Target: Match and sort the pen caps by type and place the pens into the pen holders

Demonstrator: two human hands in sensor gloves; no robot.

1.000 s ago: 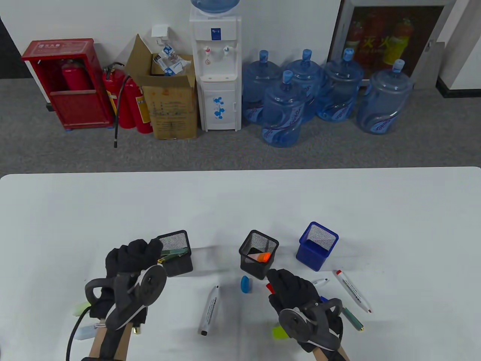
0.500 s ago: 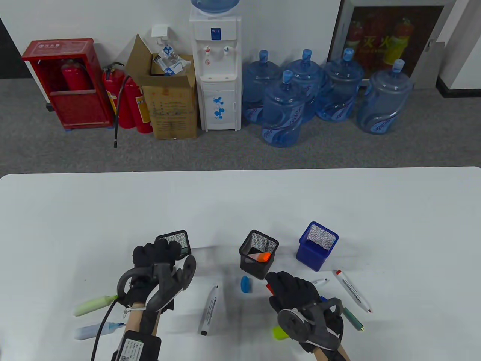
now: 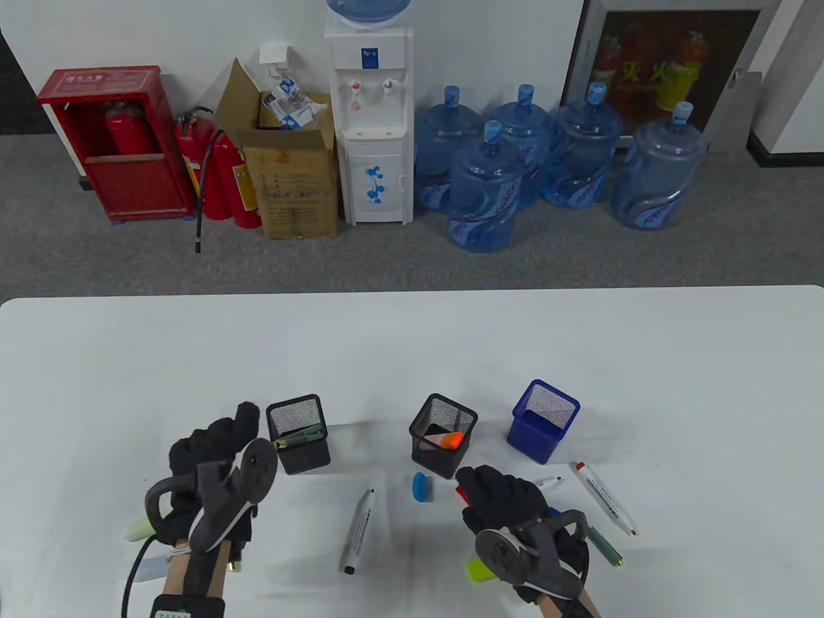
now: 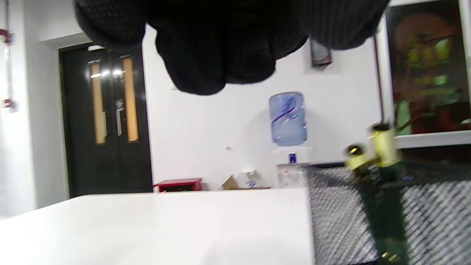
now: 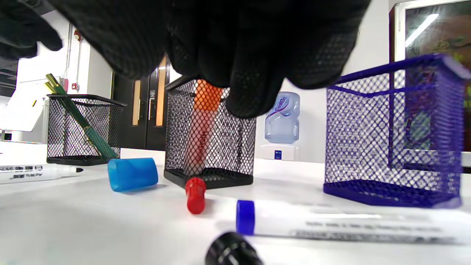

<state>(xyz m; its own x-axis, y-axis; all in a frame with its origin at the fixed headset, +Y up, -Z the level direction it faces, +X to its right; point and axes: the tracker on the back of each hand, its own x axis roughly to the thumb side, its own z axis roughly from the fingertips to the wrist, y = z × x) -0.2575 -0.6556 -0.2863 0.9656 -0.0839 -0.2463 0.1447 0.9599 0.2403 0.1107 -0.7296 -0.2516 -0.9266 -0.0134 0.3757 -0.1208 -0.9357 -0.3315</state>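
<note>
My left hand (image 3: 239,426) hovers just left of the left black mesh holder (image 3: 298,432), fingers (image 4: 206,55) loosely curled and holding nothing. Green pens (image 3: 299,436) with gold ends (image 4: 382,158) lean inside that holder. The middle black holder (image 3: 444,444) has an orange highlighter (image 5: 200,140) in it. The blue mesh holder (image 3: 544,428) stands to its right. My right hand (image 3: 479,484) rests low over the table in front of the middle holder, its fingers (image 5: 239,73) hanging above a red cap (image 5: 195,195) and holding nothing.
A blue cap (image 3: 421,486) and a white marker (image 3: 358,531) lie between my hands. A red-capped marker (image 3: 605,499), a green pen (image 3: 605,547) and a yellow-green cap (image 3: 477,570) lie around my right hand. Highlighters (image 3: 138,529) lie under my left arm. A black cap (image 5: 230,252) lies beside a blue-banded marker (image 5: 331,222).
My left hand held a green pen at the left holder, let it go inside, then drew back to the left. The right hand has not moved.
</note>
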